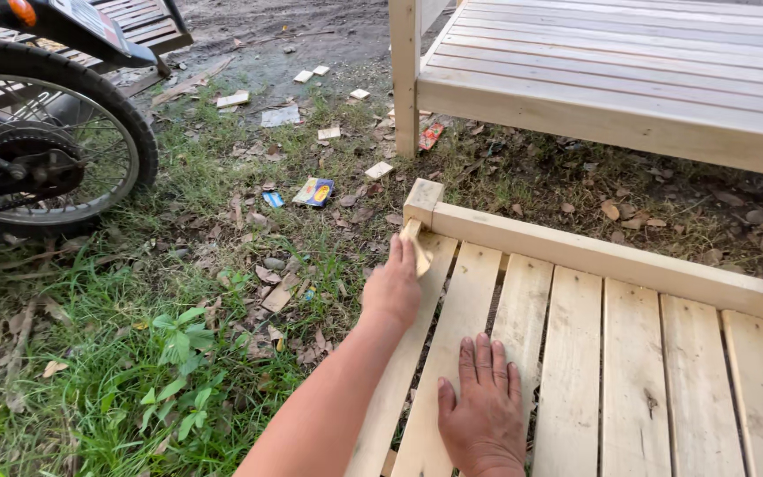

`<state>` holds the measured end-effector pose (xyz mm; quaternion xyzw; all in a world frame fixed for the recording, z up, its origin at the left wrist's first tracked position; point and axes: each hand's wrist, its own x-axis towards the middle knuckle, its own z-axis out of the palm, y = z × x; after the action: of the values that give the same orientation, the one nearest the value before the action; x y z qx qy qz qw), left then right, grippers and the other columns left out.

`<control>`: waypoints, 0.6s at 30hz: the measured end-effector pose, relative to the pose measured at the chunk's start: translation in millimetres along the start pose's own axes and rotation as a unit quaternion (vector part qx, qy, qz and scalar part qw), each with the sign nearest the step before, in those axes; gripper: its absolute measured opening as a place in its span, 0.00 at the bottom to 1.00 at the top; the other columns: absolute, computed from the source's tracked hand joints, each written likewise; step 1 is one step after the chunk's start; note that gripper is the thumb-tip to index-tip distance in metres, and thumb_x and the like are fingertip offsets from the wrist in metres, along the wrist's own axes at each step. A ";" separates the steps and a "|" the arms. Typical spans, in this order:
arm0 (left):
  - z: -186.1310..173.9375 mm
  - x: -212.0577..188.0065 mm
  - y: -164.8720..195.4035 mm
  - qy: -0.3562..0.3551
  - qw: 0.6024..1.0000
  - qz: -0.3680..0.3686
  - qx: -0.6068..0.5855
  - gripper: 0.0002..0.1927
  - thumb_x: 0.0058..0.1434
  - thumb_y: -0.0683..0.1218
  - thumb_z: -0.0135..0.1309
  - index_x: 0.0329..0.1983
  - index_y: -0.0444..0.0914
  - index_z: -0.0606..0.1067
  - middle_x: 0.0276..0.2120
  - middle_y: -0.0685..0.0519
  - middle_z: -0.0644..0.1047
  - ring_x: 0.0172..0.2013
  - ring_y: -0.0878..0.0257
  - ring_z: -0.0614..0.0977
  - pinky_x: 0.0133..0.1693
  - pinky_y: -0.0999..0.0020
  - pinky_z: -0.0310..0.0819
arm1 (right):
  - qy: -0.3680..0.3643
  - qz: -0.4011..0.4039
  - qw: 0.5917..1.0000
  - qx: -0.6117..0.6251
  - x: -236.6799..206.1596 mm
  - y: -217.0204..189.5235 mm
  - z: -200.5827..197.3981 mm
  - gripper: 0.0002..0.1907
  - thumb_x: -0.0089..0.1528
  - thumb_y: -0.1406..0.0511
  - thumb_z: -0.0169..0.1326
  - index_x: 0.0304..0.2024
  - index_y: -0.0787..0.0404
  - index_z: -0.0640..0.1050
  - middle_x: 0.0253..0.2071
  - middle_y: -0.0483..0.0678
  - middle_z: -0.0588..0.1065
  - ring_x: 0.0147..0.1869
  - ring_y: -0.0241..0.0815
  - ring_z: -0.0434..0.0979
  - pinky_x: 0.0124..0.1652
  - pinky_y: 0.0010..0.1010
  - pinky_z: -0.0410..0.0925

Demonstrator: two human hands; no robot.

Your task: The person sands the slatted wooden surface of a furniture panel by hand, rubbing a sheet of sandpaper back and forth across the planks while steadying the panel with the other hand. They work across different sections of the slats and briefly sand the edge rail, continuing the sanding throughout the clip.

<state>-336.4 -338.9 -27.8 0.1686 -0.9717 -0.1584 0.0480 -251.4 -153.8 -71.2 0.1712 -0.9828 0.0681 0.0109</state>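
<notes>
The left hand (392, 287) reaches forward to the near corner of a slatted wooden frame (611, 261) lying on the grass (134, 371). Its fingers curl around a small tan piece (417, 247), perhaps sandpaper or a wood scrap, though the view is too poor to be sure, and press it against the outermost slat (399, 371) just below the corner post (422, 201). The right hand (483, 411) lies flat, palm down, fingers spread and slightly apart, on the second slat (457, 318), holding nothing. A second wooden frame (611, 88) stands raised beyond, well apart from the hands. To the left a motorcycle wheel (46, 146) rests on the grass, with paper scraps (315, 192) and dry leaves scattered between it and the frames.
</notes>
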 end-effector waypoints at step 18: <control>5.9 -0.3 3.2 -0.026 0.999 0.022 0.027 0.40 0.62 0.38 0.40 0.79 0.45 0.49 0.79 0.60 0.43 0.71 0.37 0.57 0.54 0.52 0.77 | -0.041 0.014 0.999 0.000 1.6 0.0 -3.3 0.40 0.65 0.47 0.38 0.76 0.52 0.52 0.80 0.46 0.46 0.80 0.46 0.38 0.72 0.42 0.37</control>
<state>-337.9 -334.1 -32.4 0.1445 -0.9800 -0.1351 0.0219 -252.9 -153.9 -67.9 0.1603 -0.9847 0.0613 -0.0300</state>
